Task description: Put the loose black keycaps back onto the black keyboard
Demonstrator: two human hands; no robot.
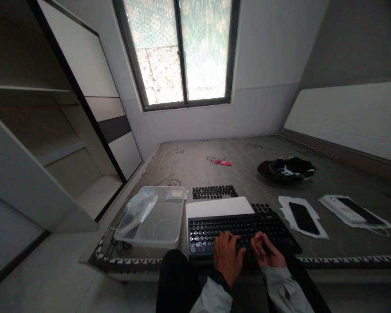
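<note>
A black keyboard [203,230] lies at the near edge of the mattress, partly on a white sheet or board [218,207]. My left hand [227,256] rests palm down on its middle keys, thumb spread away from the fingers. Just to the right, my right hand [266,251] is over the keyboard with its fingers drawn together in a pinch; anything between them is too small to make out. Behind the white sheet, loose black keycaps [215,191] lie in rows. A smaller group of keycaps [261,208] sits near the keyboard's back right.
Left of the keyboard stands a clear plastic bin [164,226] with plastic bags inside. To the right lie a dark phone [303,218] on white paper and a white device [347,211]. Farther back are a black cap [291,169] and a red item [220,161].
</note>
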